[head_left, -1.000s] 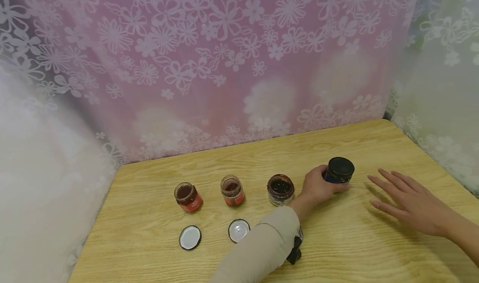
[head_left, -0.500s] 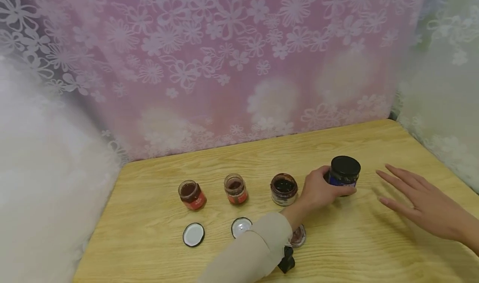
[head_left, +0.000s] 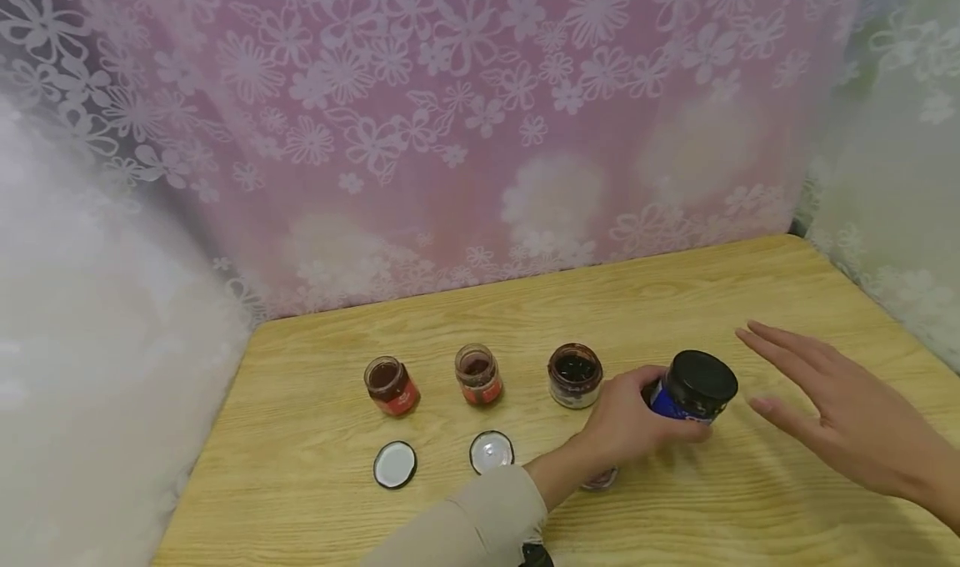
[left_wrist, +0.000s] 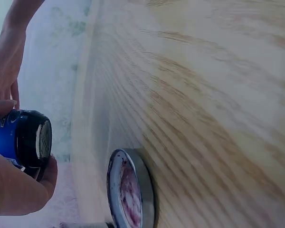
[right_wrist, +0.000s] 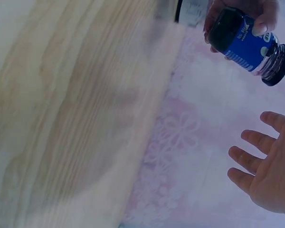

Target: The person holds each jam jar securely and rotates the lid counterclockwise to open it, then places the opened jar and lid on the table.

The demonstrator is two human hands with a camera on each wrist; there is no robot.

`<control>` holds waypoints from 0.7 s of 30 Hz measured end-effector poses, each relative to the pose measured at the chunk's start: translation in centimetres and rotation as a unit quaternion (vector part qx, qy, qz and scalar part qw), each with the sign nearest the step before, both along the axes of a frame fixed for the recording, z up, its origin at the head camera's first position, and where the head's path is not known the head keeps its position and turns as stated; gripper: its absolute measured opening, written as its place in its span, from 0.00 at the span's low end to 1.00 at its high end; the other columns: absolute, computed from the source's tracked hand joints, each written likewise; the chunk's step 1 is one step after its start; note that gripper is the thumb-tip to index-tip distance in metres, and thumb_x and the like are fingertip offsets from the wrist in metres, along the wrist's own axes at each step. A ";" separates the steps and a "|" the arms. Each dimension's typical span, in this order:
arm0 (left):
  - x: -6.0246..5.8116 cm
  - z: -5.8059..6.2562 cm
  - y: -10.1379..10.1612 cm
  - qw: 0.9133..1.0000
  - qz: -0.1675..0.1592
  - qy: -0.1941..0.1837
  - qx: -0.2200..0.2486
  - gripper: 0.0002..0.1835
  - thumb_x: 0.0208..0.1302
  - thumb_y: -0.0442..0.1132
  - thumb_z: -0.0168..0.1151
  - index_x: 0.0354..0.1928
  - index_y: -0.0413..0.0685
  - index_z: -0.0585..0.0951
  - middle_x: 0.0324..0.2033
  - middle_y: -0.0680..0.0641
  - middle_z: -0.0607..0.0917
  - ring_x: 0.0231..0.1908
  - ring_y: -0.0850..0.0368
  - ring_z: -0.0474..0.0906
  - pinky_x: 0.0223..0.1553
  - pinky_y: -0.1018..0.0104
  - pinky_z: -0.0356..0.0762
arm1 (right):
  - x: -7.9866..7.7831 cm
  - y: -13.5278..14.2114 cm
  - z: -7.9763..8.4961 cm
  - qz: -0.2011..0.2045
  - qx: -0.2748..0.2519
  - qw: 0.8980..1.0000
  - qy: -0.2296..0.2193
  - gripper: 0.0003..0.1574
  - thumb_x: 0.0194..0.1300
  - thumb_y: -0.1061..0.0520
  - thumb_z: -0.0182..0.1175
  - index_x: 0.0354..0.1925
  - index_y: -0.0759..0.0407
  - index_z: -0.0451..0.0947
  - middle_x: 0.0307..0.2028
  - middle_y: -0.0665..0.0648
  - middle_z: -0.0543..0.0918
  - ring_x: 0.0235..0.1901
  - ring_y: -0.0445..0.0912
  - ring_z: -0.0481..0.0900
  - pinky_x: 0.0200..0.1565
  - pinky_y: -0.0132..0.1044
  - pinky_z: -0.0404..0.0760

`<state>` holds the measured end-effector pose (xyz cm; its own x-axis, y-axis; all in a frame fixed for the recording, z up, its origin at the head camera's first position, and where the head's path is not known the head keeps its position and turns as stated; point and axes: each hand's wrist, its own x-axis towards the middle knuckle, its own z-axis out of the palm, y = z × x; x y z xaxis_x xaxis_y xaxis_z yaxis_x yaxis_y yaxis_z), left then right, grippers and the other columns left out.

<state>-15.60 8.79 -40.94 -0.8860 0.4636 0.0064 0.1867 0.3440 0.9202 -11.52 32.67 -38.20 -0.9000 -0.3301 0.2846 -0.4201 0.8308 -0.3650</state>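
Note:
My left hand (head_left: 626,421) grips a jar with a blue label and a black lid (head_left: 702,377), its fingers and thumb around the side. The jar (right_wrist: 247,45) is tilted and held off the table in the right wrist view; its lid is on. Just to the right, my right hand (head_left: 847,408) is spread with nearly straight fingers, apart from the jar and holding nothing. Under the left forearm lies a stained lid (left_wrist: 130,190), mostly hidden in the head view.
Three open jars stand in a row: a red-labelled jar (head_left: 392,386), another red-labelled jar (head_left: 478,375) and a wider jar with dark contents (head_left: 575,377). In front lie two upturned lids, a left lid (head_left: 394,464) and a middle lid (head_left: 492,452). Flowered curtains surround the wooden table (head_left: 315,509).
The left hand has lifted the blue-labelled jar off the table and drawn it nearer, tilting it. The right hand stays spread beside it. The view has shifted slightly.

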 end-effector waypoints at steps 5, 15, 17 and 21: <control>0.9 0.4 -1.9 0.996 -0.052 0.063 -0.033 0.27 0.48 0.49 0.76 0.52 0.61 0.80 0.40 0.67 0.77 0.38 0.75 0.72 0.36 0.79 0.72 | 0.7 -2.2 0.9 0.025 -0.007 1.000 0.014 0.46 0.64 0.51 0.63 0.74 0.41 0.52 0.71 0.52 0.57 0.66 0.58 0.57 0.61 0.63 0.53; 2.8 0.0 -6.0 0.987 0.005 0.141 -0.081 0.30 0.42 0.52 0.76 0.52 0.64 0.80 0.41 0.67 0.74 0.39 0.73 0.70 0.39 0.79 0.70 | 1.5 -5.6 1.1 0.066 -0.003 0.997 0.031 0.50 0.58 0.49 0.67 0.73 0.43 0.55 0.70 0.48 0.59 0.64 0.52 0.62 0.54 0.57 0.65; 3.1 -0.2 -6.9 0.989 0.026 0.127 -0.074 0.30 0.41 0.51 0.76 0.52 0.64 0.80 0.40 0.66 0.73 0.39 0.72 0.70 0.38 0.77 0.72 | 1.5 -6.2 1.0 0.076 -0.005 0.996 0.035 0.50 0.58 0.48 0.67 0.73 0.43 0.55 0.70 0.48 0.59 0.63 0.51 0.63 0.49 0.57 0.68; 3.3 -0.5 -8.5 0.990 0.050 0.112 -0.066 0.31 0.42 0.52 0.76 0.54 0.67 0.79 0.42 0.65 0.74 0.41 0.70 0.71 0.39 0.73 0.74 | 1.6 -7.4 0.7 0.092 -0.003 0.995 0.038 0.51 0.57 0.48 0.68 0.73 0.43 0.55 0.69 0.47 0.60 0.63 0.49 0.64 0.47 0.55 0.71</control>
<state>-12.25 0.25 -41.39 -0.9106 0.3835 0.1539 0.3406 0.4855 0.8052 -9.94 25.28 -37.53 -0.8006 -0.4848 0.3522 -0.5910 0.7360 -0.3303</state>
